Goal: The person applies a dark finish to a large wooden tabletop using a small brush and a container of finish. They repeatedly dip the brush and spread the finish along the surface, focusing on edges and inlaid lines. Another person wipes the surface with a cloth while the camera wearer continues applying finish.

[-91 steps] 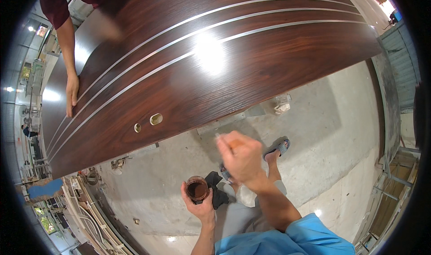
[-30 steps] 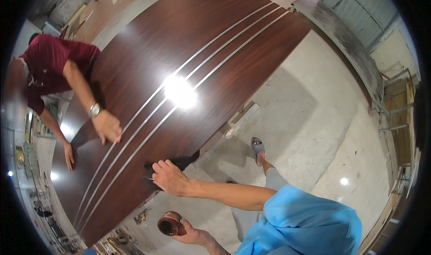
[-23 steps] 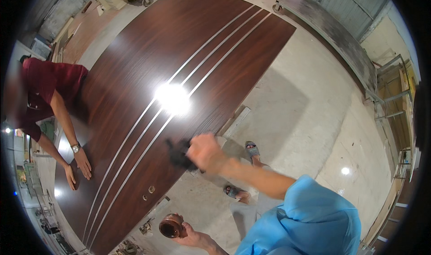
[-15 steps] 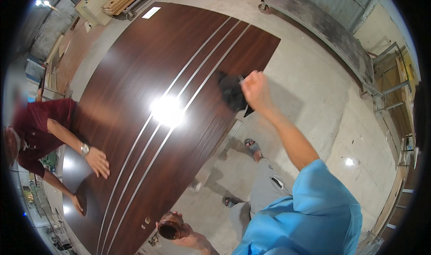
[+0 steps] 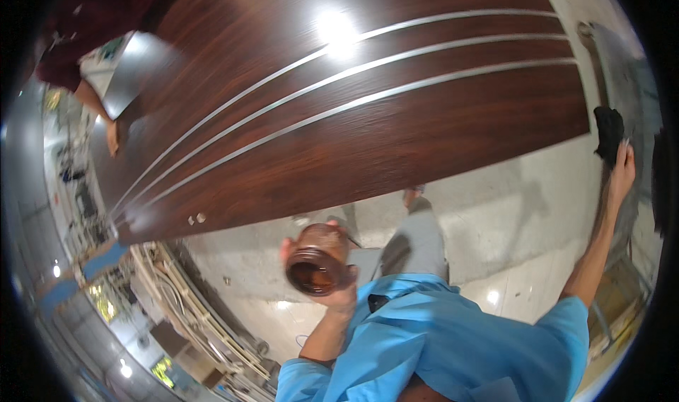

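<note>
My left hand (image 5: 342, 298) is wrapped round an open brown jar (image 5: 318, 250) with dark contents, its mouth tilted toward me. The jar is held up in front of my blue shirt, close to the near edge of a large dark-brown wood-grain panel (image 5: 424, 136). Three silver strips (image 5: 396, 94) run along this glossy panel. Far to the right, my outstretched right hand (image 5: 622, 168) grips a bunched black cloth (image 5: 609, 134), which is off the panel, just past its right end.
At upper left a co-worker in a dark red shirt (image 5: 71, 30) has a hand (image 5: 112, 139) by the panel's left part. Two small round pieces (image 5: 196, 219) are on the panel near its edge. A dark cart (image 5: 622, 69) stands at right. Long strips of material (image 5: 191, 310) lie at lower left.
My view has turned, so the panel now lies across the top. The right hand has moved the black cloth off the panel to the right. The jar has come up nearer me.
</note>
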A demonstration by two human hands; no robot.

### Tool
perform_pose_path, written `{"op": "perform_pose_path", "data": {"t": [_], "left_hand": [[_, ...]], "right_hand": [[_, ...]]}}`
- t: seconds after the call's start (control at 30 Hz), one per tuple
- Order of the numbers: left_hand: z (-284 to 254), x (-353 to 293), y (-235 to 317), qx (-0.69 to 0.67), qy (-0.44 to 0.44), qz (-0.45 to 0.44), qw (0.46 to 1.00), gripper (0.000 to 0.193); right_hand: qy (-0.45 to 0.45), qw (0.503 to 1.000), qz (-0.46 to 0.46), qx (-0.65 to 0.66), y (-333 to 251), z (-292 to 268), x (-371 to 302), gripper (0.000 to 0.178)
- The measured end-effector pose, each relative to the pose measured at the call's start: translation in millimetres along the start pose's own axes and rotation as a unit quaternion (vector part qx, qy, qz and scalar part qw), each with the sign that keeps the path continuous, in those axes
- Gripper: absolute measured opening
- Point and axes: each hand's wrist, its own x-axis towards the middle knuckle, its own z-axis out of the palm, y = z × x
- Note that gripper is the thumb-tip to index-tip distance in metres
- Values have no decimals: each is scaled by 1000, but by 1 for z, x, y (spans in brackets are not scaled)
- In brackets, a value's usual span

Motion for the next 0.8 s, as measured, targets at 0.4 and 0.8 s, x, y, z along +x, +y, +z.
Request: {"op": "perform_pose_path", "data": {"t": [0.4, 0.8], "left_hand": [[-184, -55, 17, 214, 215, -134, 943, 104], [-521, -2, -4, 184, 378, -144, 896, 97]], "right_hand": [[-246, 950, -191, -23, -194, 203, -307, 16], [-455, 850, -201, 174, -464, 457, -744, 14]]}}
